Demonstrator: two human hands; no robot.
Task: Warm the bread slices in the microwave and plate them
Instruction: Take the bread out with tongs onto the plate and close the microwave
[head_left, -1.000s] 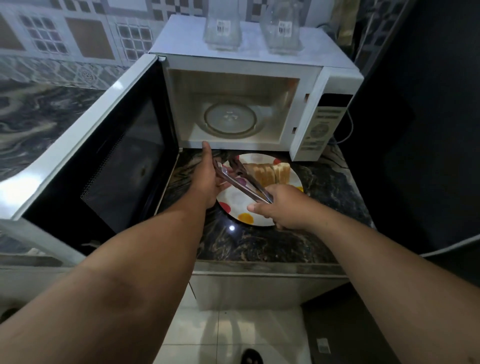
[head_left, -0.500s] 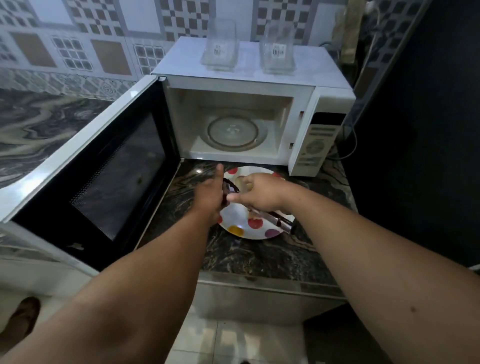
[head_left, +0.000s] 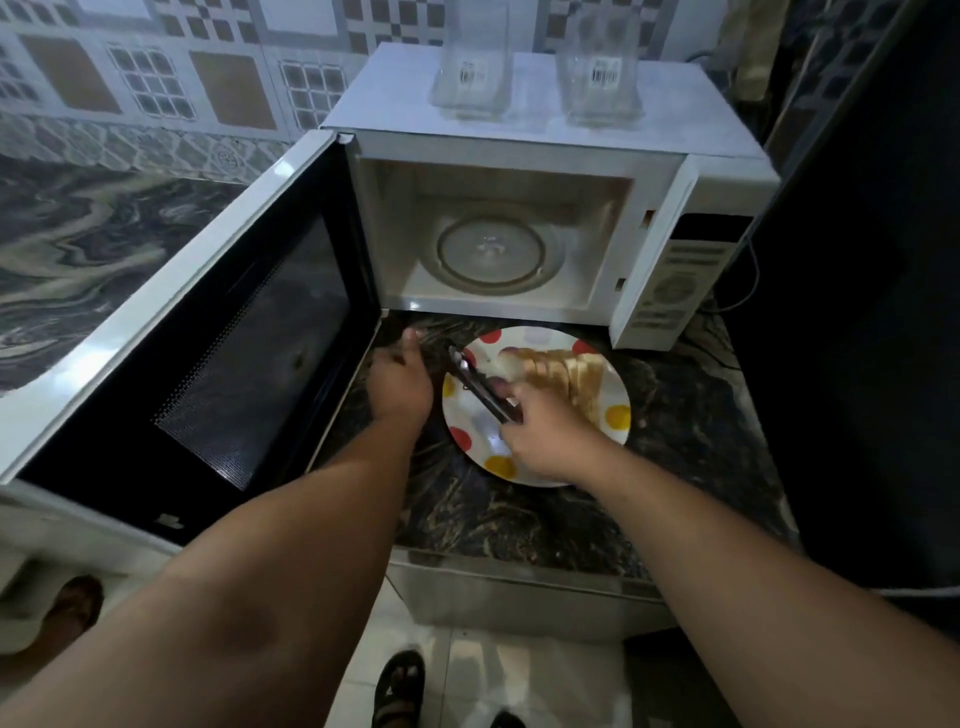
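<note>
A white microwave stands on the dark marble counter, its door swung wide to the left. Its glass turntable is bare. In front of it lies a white plate with red and yellow dots, and several bread slices lean together on its right side. My right hand grips metal tongs whose tips point up-left over the plate. My left hand hovers just left of the plate with fingers straight, holding nothing.
Two clear plastic containers stand on top of the microwave. The control panel is at the right, with a cable behind it. A dark wall rises at the right. The counter edge is near me; sandalled feet are below.
My right hand has drawn back toward me over the plate with the tongs, uncovering the bread slices. My left hand has stayed beside the plate's left rim.
</note>
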